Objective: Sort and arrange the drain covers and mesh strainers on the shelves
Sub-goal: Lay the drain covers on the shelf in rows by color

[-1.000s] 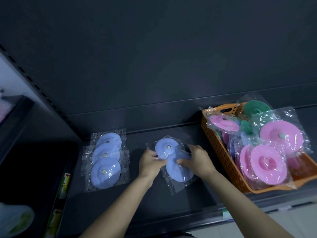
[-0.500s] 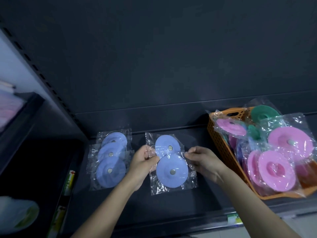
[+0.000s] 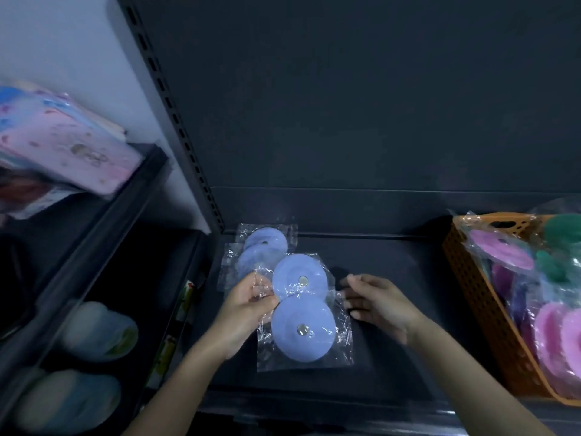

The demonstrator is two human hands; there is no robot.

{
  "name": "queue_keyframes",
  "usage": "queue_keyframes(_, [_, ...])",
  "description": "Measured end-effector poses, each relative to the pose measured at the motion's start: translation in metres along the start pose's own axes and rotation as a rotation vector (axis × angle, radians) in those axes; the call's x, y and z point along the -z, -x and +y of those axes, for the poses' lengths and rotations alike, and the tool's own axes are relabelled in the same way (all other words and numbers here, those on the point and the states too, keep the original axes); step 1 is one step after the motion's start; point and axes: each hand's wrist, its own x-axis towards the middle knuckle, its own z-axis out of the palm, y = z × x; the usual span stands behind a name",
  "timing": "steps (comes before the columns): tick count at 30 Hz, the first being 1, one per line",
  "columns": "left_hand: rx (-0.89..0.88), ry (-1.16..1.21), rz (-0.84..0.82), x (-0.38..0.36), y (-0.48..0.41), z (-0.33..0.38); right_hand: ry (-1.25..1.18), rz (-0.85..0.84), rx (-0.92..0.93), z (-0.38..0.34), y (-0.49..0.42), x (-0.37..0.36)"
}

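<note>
Your left hand [image 3: 248, 306] pinches the wrap of two blue covers [image 3: 303, 328] just in front of the blue stack [image 3: 265, 242] on the shelf [image 3: 393, 262], your right hand [image 3: 380, 303] loose-fingered beside them.

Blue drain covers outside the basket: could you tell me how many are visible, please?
4: back cover and second cover overlapping at back left; upper front cover and lower front cover by the left hand, which may hide another.
</note>
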Motion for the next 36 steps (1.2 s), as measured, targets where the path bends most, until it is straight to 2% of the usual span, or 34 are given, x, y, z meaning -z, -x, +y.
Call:
queue_keyframes(7, [0.033, -0.083, 0.049, 0.037, 0.02, -0.015, 0.141, -0.156, -0.009, 0.008, -0.007, -0.05])
queue_keyframes(13, [0.073, -0.192, 0.172, 0.071, 0.021, -0.024, 0.264, -0.114, -0.012, 0.019, -0.014, -0.069])
queue_keyframes(18, [0.059, -0.448, 0.146, 0.074, 0.008, -0.024, 0.332, -0.062, 0.011, 0.021, -0.016, -0.074])
queue_keyframes(23, [0.017, -0.763, 0.296, 0.068, -0.003, -0.029, 0.439, -0.014, 0.065, 0.026, -0.018, -0.079])
queue_keyframes(26, [0.001, -0.917, 0.315, 0.07, -0.002, -0.031, 0.481, -0.003, 0.079, 0.028, -0.02, -0.08])
queue_keyframes(32, [0.026, -0.933, 0.273, 0.08, 0.001, -0.03, 0.548, 0.082, 0.109, 0.033, -0.026, -0.083])
queue_keyframes(36, [-0.066, -0.836, 0.446, 0.078, -0.002, -0.027, 0.554, 0.162, 0.114, 0.036, -0.028, -0.085])
